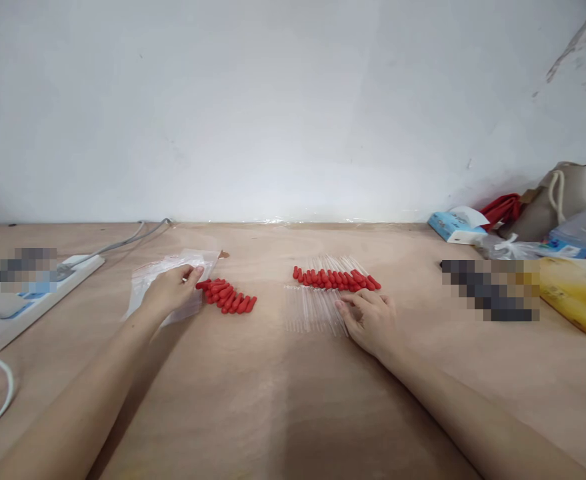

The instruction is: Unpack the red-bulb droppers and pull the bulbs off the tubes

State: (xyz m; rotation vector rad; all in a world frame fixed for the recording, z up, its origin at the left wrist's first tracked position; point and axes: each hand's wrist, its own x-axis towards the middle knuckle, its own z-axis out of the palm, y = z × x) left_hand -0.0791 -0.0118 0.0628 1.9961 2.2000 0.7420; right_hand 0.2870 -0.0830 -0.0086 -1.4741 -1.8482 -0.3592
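Note:
My left hand (173,288) is over a few clear zip bags (140,283), with thumb and fingers pinched on a bag; the exact grip is partly hidden. Just right of its fingertips lies a loose pile of red rubber bulbs (230,298). My right hand (370,317) rests at the right end of a row of thin clear tubes (313,310), thumb and forefinger closed on the outermost tube. Directly above that row, red bulbs (335,278) lie side by side, with more clear tubes (330,262) reaching from them toward the wall.
A white power strip (47,310) with a grey cable (123,245) is at the left. To the right lie a blue tissue pack (455,228), a yellow pack (577,293), a blurred dark item (493,293) and a beige bag (537,207). A white wall (273,120) stands behind the table.

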